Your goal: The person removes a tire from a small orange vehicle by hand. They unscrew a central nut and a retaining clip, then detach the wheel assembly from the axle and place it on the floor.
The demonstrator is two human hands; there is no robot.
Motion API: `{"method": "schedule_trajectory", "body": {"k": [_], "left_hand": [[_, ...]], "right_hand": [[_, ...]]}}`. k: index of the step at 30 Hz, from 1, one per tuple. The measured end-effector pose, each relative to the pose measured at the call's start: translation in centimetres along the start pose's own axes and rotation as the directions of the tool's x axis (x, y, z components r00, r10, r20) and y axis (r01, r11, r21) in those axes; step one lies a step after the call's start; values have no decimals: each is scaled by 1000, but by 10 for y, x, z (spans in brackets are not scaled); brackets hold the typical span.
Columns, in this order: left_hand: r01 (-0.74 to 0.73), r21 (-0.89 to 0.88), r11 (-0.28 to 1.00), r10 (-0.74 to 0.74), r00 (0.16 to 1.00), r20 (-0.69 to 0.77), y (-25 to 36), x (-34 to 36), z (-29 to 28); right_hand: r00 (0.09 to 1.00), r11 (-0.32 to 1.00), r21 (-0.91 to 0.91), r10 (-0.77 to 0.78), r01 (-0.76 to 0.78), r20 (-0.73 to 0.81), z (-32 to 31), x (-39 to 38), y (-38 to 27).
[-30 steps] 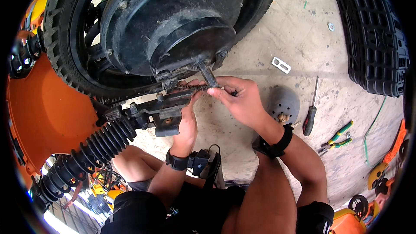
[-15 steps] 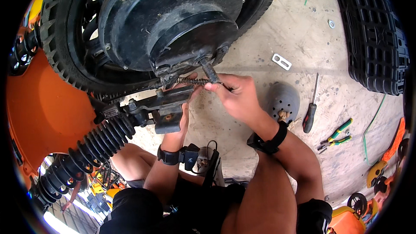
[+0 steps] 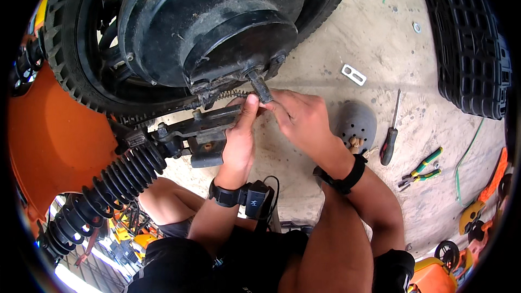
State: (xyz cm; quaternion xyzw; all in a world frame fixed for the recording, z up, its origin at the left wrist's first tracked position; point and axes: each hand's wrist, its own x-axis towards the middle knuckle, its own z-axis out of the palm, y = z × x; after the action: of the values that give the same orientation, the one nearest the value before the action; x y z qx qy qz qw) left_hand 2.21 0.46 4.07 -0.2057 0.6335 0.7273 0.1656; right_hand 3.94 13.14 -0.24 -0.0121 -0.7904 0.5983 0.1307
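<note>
1 wire coil spring [image 3: 230, 95] | L hand [image 3: 239, 144], R hand [image 3: 305, 116]: fingers pinched on its end | threaded axle [image 3: 260, 86] adj.

Hands [image 3: 239, 144] [image 3: 305, 118] pinch coil spring [image 3: 229, 95] beside threaded axle [image 3: 259, 86]; screwdriver [image 3: 388, 146] on floor [image 3: 320, 65].

Vehicle workshop: screwdriver [image 3: 388, 149], pliers [image 3: 415, 177] on stained floor [image 3: 320, 68]; wheel [image 3: 217, 21], shock absorber [image 3: 111, 194].

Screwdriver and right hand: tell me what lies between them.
In the head view, the grey clog lies between the right hand and the screwdriver, with narrow strips of floor showing to either side of it.
</note>
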Motion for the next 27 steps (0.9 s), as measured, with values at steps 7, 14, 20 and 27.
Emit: {"method": "schedule_trajectory", "body": {"k": [7, 14, 20, 27], "left_hand": [[-13, -45, 999, 8, 995, -97, -10, 3, 0], [-47, 66, 997, 53, 995, -82, -11, 3, -2], [6, -32, 999, -4, 999, 52, -9, 5, -4], [-14, 169, 986, -13, 987, 157, -18, 14, -21]], "right_hand": [[959, 960, 44, 274, -277, 70, -14, 6, -8], [978, 997, -76, 18, -2, 209, -20, 1, 8], [951, 999, -18, -41, 49, 307, -28, 9, 12], [948, 1000, 6, -14, 13, 318, -26, 6, 13]]}}
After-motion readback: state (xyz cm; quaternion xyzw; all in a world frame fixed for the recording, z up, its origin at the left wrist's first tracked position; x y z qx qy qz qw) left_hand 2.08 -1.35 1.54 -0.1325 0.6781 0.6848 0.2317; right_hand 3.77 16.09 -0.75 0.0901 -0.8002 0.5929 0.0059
